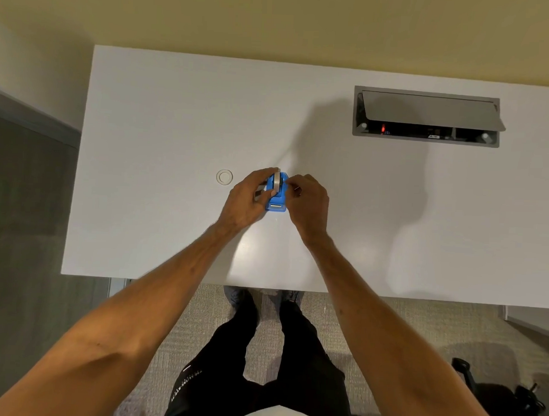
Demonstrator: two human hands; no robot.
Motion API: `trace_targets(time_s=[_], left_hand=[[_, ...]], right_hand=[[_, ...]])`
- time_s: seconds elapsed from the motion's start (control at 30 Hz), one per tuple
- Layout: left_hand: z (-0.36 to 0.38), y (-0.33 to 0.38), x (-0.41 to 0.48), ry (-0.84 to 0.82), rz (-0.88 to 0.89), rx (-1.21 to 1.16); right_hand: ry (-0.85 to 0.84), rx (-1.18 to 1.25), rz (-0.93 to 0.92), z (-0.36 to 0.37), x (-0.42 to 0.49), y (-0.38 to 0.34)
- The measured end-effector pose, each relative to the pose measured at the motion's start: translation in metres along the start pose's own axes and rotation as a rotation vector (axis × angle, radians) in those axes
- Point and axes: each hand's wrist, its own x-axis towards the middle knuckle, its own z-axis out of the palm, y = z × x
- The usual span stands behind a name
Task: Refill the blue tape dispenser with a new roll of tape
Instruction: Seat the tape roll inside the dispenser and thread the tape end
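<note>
Blue tape dispenser [276, 199] is seen standing on the white desk [164, 117], flanked by both hands. It is gripped at its left side by the left hand [247, 200], fingers curled round it and the tape roll [277, 182] seated in it. The right hand [307, 202] is pinched closed against its right side. Farther left, a clear ring [224, 177] lies apart; beyond, an open cable hatch [427, 116] is set in the desk.

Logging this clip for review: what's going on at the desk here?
A person stands at a white desk, both hands on a blue tape dispenser. The left hand grips its side, fingers over a tape roll sitting in it; the right hand pinches at the other side. Another roll lies on the desk nearby.
</note>
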Motion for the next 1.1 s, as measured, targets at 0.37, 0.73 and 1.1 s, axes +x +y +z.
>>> trace_targets(time_s=[0.37,0.73,1.1], left_hand=[[-0.003,0.004,0.001,-0.022,-0.018,0.015],[-0.006,0.008,-0.005,-0.041,-0.094,-0.012],[-0.006,0.014,-0.014,-0.051,-0.100,-0.006]], right_hand=[[-0.021,0.067,-0.060,0.005,-0.006,0.001],[-0.176,-0.137,-0.300,-0.007,0.007,0.002],[-0.288,-0.261,-0.320,-0.005,0.017,0.006]])
